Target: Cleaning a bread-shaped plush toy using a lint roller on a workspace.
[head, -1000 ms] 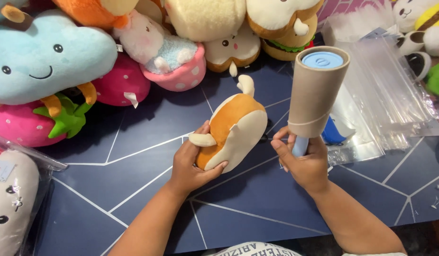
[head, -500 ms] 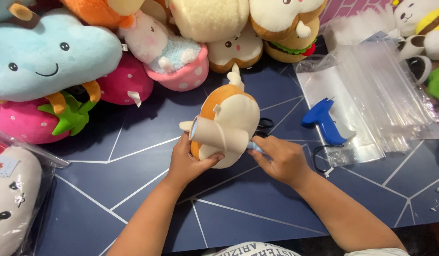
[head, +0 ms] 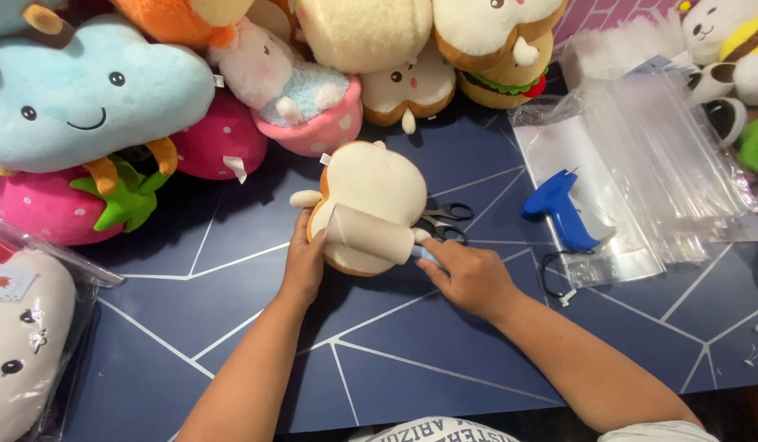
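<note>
Toast-shaped plush (head: 371, 192), soft cream face with tan crust edge, lies on dark blue surface (head: 412, 360) crossed by pale lines. Left hand (head: 304, 263) clamped on plush's lower left edge. Right hand (head: 471, 277) closed round light blue handle of lint roller (head: 369, 235), whose papery cylinder rests across plush. Black scissors (head: 441, 221) partly hidden behind plush. Blue glue gun (head: 559, 209) rests on clear crinkled plastic bags (head: 641, 172)

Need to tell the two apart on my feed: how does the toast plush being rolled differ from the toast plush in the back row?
The held toast plush lies flat, its plain side up, under the lint roller. The back-row toast plush stands propped, face showing, untouched. The held one looks larger, being nearer. Both are cream with brown crust edges.
</note>
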